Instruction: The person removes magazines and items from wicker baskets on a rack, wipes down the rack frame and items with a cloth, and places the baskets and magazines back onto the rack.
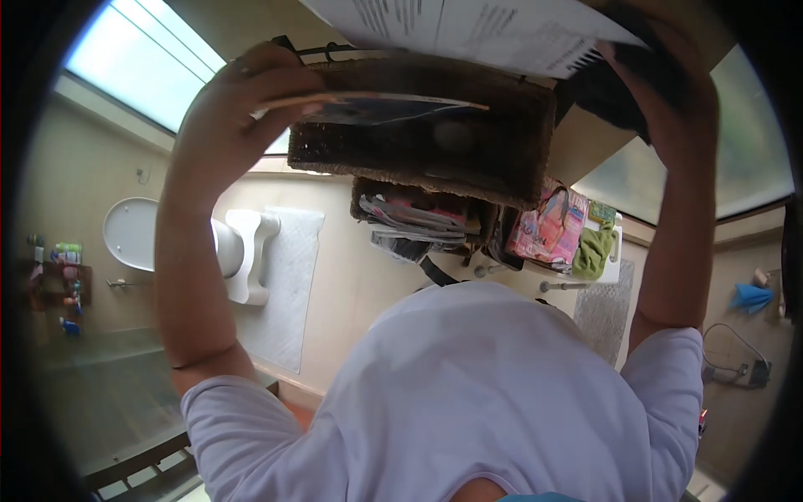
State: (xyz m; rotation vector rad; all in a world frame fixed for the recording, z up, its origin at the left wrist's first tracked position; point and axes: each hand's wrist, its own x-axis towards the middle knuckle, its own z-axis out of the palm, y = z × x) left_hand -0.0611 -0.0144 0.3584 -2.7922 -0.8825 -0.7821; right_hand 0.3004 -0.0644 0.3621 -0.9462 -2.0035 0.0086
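Observation:
Raised at the upper left, my left hand (272, 88) pinches the end of a thin, flat item (393, 107) with a pale edge, seen nearly edge-on over a dark wicker basket (418, 159). My right hand (669, 63), at the upper right, has its fingers round printed white sheets (502, 33) and a dark item (606, 92) beneath them. The sheets stretch over the far rim of the basket, and their top is cut off by the frame. The inside of the basket is dark.
Below the basket, a second one holds magazines and papers (418, 222). To its right, a pink magazine (550, 224) and a green cloth (594, 249) lie on a white stool (617, 251). A toilet (134, 234), white footstool (247, 255) and mat (293, 284) are left.

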